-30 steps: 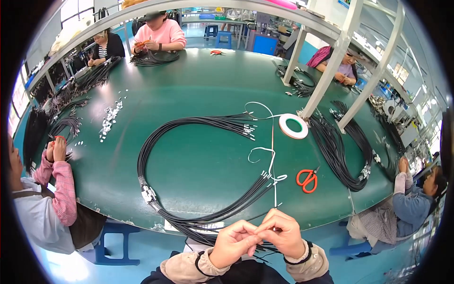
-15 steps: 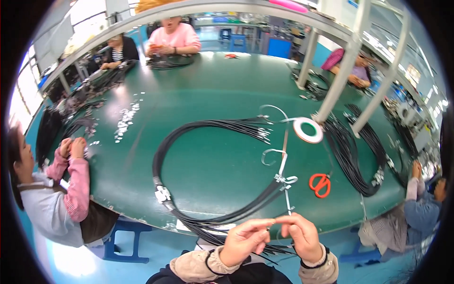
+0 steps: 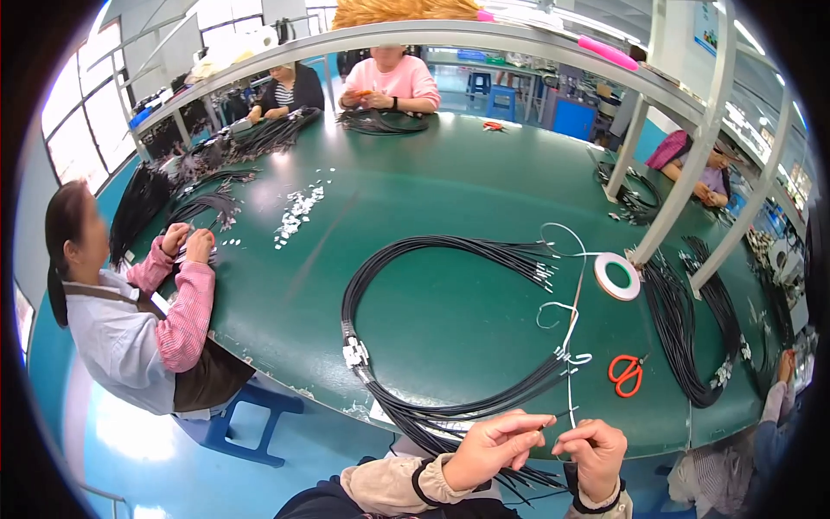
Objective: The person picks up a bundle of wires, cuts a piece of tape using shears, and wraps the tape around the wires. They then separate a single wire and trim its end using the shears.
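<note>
At the near edge of the green table (image 3: 432,199), the left hand (image 3: 488,448) and right hand (image 3: 595,450) sit close together, fingertips pinched shut on a thin white tie strip (image 3: 571,346) that runs up from between them across the black cable bundle (image 3: 415,259). The bundle loops wide over the table just beyond the hands. Orange scissors (image 3: 626,374) lie right of the strip, a white tape roll (image 3: 617,277) beyond them. Left of the loop the tabletop lies bare.

Open green tabletop (image 3: 450,320) inside cable loop (image 3: 372,285), scissors (image 3: 627,374), tape roll (image 3: 617,276) rightward
</note>
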